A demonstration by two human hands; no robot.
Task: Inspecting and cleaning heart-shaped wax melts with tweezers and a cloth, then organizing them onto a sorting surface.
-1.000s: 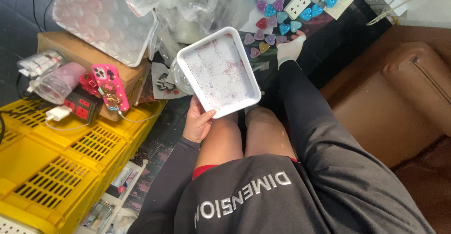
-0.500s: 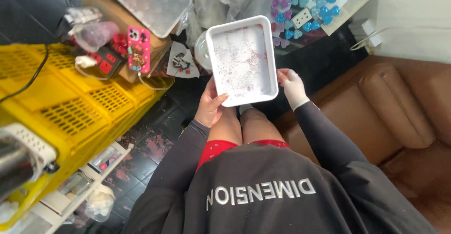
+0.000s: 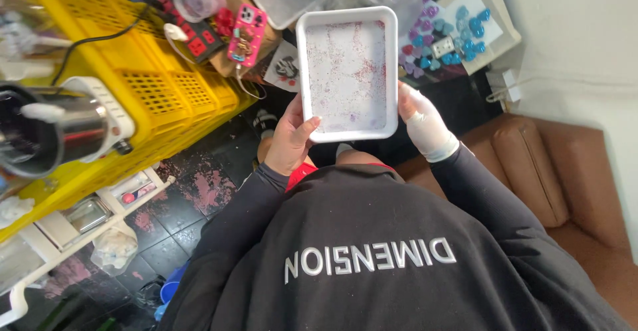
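Between two hands (image 3: pixel 359 131): one white tray (image 3: pixel 347 72).

To your left stands a yellow slotted plastic crate (image 3: pixel 143 82), with a black cable (image 3: pixel 100 38) running across its top. A steel-bodied round appliance with a white rim (image 3: pixel 63 128) sits at its near end. Beyond the crate you see a black power strip with red switches (image 3: pixel 193 38) and, just beside it, a pink-cased phone (image 3: pixel 247 35). Blue and purple heart-shaped pieces (image 3: pixel 458 35) lie scattered on a white board (image 3: pixel 495 8) ahead of you to the right. A brown leather sofa (image 3: pixel 551 178) fills your right side, and the dark tiled floor (image 3: pixel 193 191) shows pink stains.
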